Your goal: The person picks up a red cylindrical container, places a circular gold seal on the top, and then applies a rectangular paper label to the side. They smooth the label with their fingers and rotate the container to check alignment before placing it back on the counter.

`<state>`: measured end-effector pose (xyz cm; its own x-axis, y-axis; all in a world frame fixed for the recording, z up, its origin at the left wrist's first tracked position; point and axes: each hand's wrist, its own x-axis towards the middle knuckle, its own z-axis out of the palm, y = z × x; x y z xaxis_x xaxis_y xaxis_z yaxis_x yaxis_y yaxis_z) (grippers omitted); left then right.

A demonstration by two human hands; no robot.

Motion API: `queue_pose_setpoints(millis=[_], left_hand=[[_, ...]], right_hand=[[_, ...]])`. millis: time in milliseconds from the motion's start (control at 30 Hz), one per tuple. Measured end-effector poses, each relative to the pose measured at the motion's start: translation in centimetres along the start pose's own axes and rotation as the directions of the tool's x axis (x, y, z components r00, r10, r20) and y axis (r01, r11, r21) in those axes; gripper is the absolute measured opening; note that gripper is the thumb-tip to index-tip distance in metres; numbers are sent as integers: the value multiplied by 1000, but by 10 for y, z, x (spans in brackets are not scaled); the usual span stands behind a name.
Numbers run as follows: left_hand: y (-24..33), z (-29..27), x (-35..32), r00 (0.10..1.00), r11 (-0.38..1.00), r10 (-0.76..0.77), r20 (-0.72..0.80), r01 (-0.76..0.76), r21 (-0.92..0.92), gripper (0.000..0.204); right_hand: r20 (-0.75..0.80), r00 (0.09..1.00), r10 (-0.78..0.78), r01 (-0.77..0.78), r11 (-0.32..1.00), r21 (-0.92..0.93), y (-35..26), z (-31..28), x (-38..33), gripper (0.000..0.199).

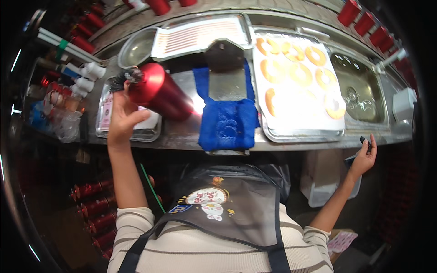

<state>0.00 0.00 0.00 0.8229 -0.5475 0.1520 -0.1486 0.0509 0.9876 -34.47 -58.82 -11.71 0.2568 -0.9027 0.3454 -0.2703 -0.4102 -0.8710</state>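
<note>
Two hands are busy at the steel counter (182, 132); the left hand (122, 119) is closed around the neck of a red metal canister (159, 93), which leans tilted over a shallow steel tray (104, 129), its dark nozzle end (124, 78) up near the fingers, probably so that the head can be controlled while the body rests on the counter; the canister lies just above and to the right of this hand, touching the palm; the right hand (364, 158) is far away at the counter's right edge, fingers curled around a small dark object (366, 143), what it is I cannot tell; between the hands lie a blue cloth (226, 123) and a baking sheet (296, 132) with ring-shaped pastries (300, 73), kept apart from the canister
</note>
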Motion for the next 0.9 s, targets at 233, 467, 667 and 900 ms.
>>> queue_pose_setpoints(millis=[233, 467, 667, 900], left_hand=[[-6, 72, 2, 786, 796, 228, -575, 189, 575, 80], [1, 27, 12, 990, 999, 47, -135, -48, -5, 95], [-3, 15, 16, 1000, 990, 5, -10, -6, -139, 113], [-32, 43, -31, 921, 974, -70, -384, 146, 172, 124]], right_hand=[[388, 887, -251, 90, 918, 387, -152, 139, -72, 33], [624, 740, -249, 79, 955, 286, -179, 169, -95, 34], [559, 806, -193, 134, 980, 145, -161, 186, -56, 30], [428, 884, -190, 407, 764, -500, -109, 213, 53, 51]])
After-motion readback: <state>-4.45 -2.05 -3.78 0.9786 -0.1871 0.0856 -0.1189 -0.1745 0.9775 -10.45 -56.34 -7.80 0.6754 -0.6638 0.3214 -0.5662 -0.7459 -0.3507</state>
